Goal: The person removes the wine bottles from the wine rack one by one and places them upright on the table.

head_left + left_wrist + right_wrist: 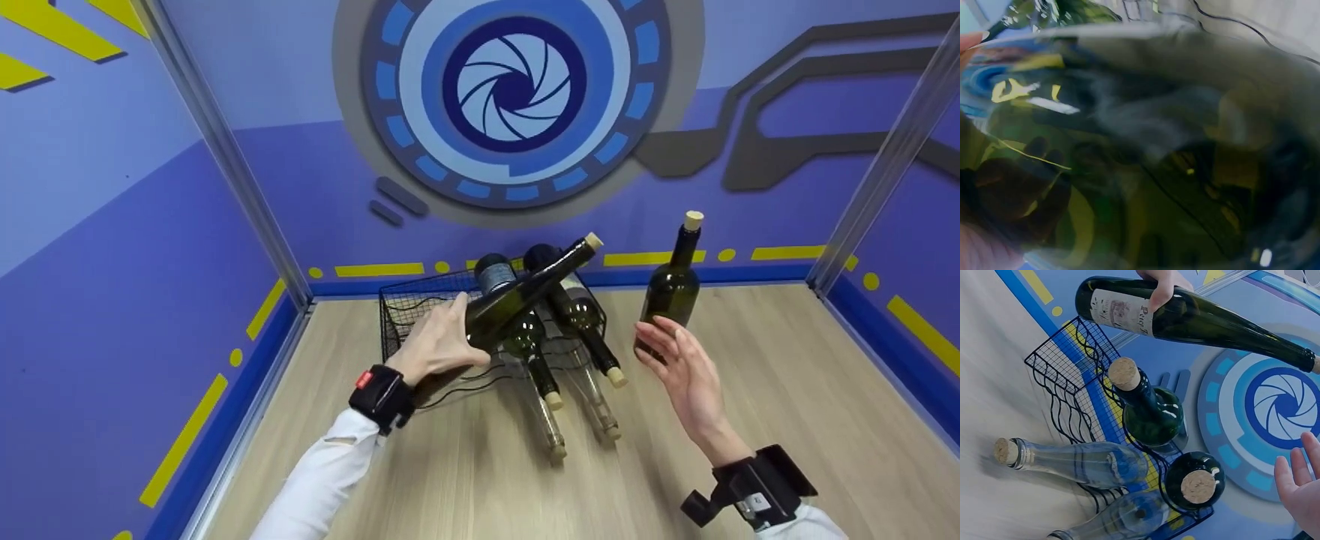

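Note:
My left hand (439, 341) grips a dark green wine bottle (529, 289) round its lower body. The bottle is tilted, its corked neck pointing up and to the right, above a black wire wine rack (383, 322). A pale label (1123, 312) shows on it in the right wrist view; dark glass fills the left wrist view. My right hand (690, 375) has its fingers spread, in front of an upright corked green bottle (671, 292). Fingertips overlap that bottle's base in the head view; whether they touch it I cannot tell.
In the rack, two dark green bottles (580, 311) lie above two clear bottles (1081, 461), corks toward me. The rack stands on a wood-grain table (465, 480) against the back wall (285, 180). Side walls (112, 315) bound the table.

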`<state>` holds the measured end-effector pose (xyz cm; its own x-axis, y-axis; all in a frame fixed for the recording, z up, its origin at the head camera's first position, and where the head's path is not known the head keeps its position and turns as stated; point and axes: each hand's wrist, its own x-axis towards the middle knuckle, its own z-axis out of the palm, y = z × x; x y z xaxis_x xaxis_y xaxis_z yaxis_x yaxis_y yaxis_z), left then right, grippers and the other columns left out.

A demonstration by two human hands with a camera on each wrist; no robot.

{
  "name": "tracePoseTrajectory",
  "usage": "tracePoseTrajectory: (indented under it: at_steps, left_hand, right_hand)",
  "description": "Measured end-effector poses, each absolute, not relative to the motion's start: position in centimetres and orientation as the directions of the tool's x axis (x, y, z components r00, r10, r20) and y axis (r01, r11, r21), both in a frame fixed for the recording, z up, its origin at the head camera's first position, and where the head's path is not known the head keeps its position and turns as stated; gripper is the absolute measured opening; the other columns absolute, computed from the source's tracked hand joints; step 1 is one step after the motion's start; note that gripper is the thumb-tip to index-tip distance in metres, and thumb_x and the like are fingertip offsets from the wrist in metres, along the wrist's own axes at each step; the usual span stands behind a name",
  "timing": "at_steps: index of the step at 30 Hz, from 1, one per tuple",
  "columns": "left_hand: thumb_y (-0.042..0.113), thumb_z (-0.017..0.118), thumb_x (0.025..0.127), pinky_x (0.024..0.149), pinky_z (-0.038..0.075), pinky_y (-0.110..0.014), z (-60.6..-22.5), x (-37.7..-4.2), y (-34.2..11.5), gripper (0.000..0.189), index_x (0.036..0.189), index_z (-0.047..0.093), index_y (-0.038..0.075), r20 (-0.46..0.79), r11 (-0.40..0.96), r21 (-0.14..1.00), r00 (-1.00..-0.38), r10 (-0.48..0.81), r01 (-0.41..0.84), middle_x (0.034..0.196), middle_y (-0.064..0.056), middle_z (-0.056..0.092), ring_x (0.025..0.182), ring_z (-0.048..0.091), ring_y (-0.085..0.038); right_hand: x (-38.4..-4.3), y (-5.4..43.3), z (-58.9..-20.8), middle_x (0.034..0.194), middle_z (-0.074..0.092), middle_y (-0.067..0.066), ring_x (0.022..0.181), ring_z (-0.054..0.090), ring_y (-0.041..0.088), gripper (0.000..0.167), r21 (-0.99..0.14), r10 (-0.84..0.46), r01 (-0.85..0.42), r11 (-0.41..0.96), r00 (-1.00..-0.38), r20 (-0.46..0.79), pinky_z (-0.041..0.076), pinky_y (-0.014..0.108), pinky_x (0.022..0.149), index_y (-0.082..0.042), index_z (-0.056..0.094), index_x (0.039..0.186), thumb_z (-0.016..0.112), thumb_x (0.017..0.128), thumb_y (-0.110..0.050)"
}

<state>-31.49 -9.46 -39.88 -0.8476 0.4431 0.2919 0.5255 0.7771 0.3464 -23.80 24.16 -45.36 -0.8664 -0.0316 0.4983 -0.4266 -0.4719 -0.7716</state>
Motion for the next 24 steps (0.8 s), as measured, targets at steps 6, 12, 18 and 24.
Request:
tracePoseTrajectory:
  at_steps: [6, 12, 18, 24]
  left_hand:
    - [0.043, 0.072, 0.053, 0.044, 0.045, -0.025, -40.4, -29.5, -8.1, 0.08, 0.115, 0.042, 0.003, 0.221, 0.776, 0.46, -0.902, 0.371, 0.432, 0.073, -0.003, 0.055, 0.055, 0.053, -0.015]
    - [0.042, 0.073, 0.052, 0.047, 0.045, -0.027, -41.3, -28.2, -7.0, 0.061, 0.095, 0.044, 0.01, 0.249, 0.714, 0.541, -0.895, 0.37, 0.445, 0.072, 0.0, 0.054, 0.058, 0.054, -0.014]
    - [0.038, 0.075, 0.053, 0.051, 0.047, -0.026, -41.8, -26.1, -5.9, 0.061, 0.097, 0.046, 0.01, 0.252, 0.566, 0.682, -0.876, 0.411, 0.462, 0.077, 0.0, 0.055, 0.064, 0.056, -0.013]
    - [0.038, 0.077, 0.052, 0.051, 0.048, -0.026, -42.5, -24.3, -4.4, 0.062, 0.1, 0.046, 0.012, 0.226, 0.479, 0.767, -0.878, 0.422, 0.427, 0.077, 0.001, 0.057, 0.063, 0.058, -0.013]
  right_hand:
    - [-23.9, 24.2, -44.6, 0.127, 0.039, 0.03, 0.118, 0.034, 0.039, 0.043, -0.773, -0.023, -0.416, -0.478, -0.874, 0.485, 0.031, 0.047, 0.094, 0.016, 0.023, 0.131, 0.021, 0.101, -0.015]
    - [-23.9, 24.1, -44.1, 0.128, 0.038, 0.031, 0.119, 0.033, 0.039, 0.043, -0.78, -0.027, -0.42, -0.464, -0.873, 0.486, 0.031, 0.047, 0.095, 0.015, 0.023, 0.131, 0.021, 0.101, -0.016]
    - [-23.9, 24.0, -43.8, 0.127, 0.041, 0.028, 0.117, 0.037, 0.036, 0.045, -0.787, -0.045, -0.412, -0.459, -0.874, 0.484, 0.033, 0.044, 0.094, 0.017, 0.022, 0.131, 0.023, 0.101, -0.016]
    - [-24.0, 23.8, -43.3, 0.127, 0.041, 0.028, 0.117, 0.037, 0.037, 0.043, -0.787, -0.051, -0.419, -0.452, -0.869, 0.492, 0.032, 0.046, 0.094, 0.014, 0.028, 0.131, 0.023, 0.101, -0.017]
